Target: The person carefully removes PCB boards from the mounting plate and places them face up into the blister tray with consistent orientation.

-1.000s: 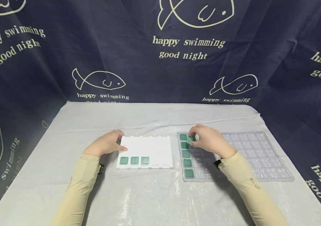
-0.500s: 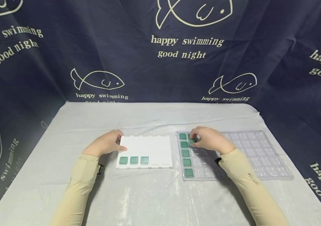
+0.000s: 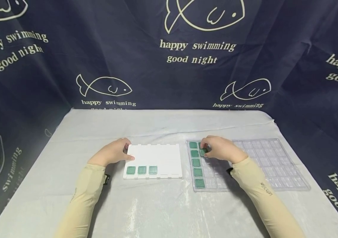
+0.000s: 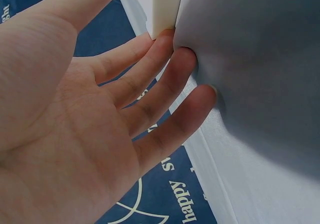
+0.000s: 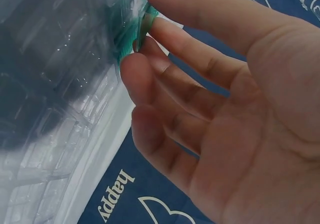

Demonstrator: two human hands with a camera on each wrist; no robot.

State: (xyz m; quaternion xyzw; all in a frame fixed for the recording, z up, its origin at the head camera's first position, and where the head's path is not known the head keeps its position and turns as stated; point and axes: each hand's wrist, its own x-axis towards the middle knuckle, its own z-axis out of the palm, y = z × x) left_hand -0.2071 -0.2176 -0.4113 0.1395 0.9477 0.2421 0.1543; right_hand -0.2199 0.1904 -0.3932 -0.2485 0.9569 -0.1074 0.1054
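Note:
My left hand point(image 3: 111, 152) grips the left end of a flat white board point(image 3: 157, 153), thumb on its top and fingertips at its edge; the left wrist view shows the white edge point(image 4: 167, 9) against the fingers. Three small green square circuit boards lie in a row along the board's near side, one of them a left-hand circuit board point(image 3: 131, 170). My right hand point(image 3: 222, 148) pinches another green circuit board point(image 3: 203, 152) by its edges, tilted, low over the second column of a clear compartment tray point(image 3: 276, 185). In the right wrist view this thin circuit board point(image 5: 143, 31) stands between thumb and fingers.
Green circuit boards fill the tray's leftmost column, among them a near-corner circuit board point(image 3: 199, 183). Part of another green piece shows beside the right fingertips. A pale cloth point(image 3: 157, 208) covers the table, and a dark blue printed curtain point(image 3: 169, 82) surrounds it.
My right hand has moved slightly right and nearer, carrying the circuit board from the first column's edge to the second column. My left hand keeps its place on the white board.

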